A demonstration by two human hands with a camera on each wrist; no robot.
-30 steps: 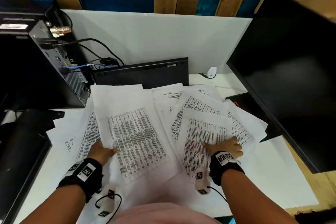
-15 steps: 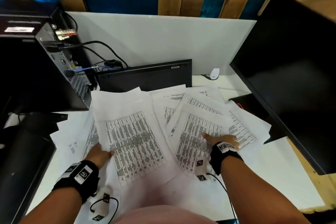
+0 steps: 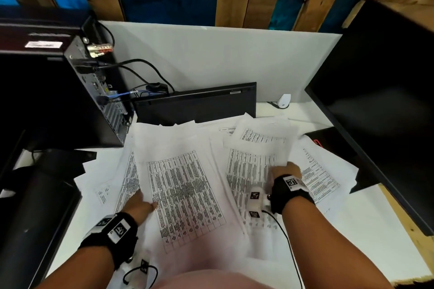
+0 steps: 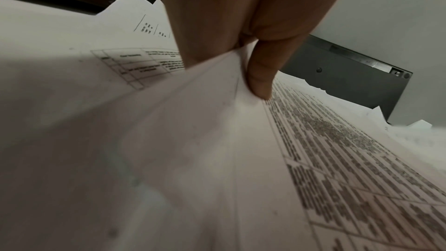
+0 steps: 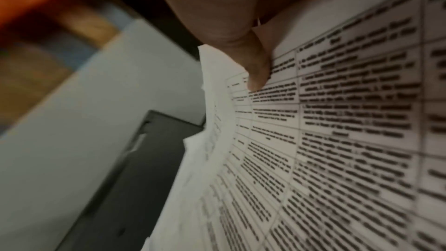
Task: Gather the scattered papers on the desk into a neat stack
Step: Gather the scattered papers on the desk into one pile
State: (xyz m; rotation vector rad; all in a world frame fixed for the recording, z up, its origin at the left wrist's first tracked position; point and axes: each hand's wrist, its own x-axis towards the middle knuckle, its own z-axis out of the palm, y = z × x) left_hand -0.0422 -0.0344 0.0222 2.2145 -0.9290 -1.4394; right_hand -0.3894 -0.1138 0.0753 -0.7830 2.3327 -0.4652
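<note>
Several white printed sheets lie fanned over the white desk [image 3: 366, 230]. My left hand [image 3: 145, 205] pinches the left edge of the large table sheet [image 3: 183, 195]; in the left wrist view its thumb [image 4: 260, 77] lies on top of that sheet [image 4: 241, 140] and the fingers go underneath. My right hand [image 3: 283, 169] grips a bundle of sheets [image 3: 253, 162] at the right, which rises and curls off the desk. The right wrist view shows the thumb [image 5: 258, 75] pressed on the bundle's printed face [image 5: 337, 140]. More sheets lie flat further right [image 3: 321, 176] and left [image 3: 105, 185].
A black computer tower [image 3: 47, 101] with cables stands at the left. A black flat panel [image 3: 195, 105] leans on the white partition [image 3: 211, 61]. A big black monitor [image 3: 387, 101] fills the right. A small white device [image 3: 284, 100] sits at the back.
My right hand has slid left and drawn its sheets toward the middle, lifting them into a curl. My left hand has kept its hold on the big sheet's left edge.
</note>
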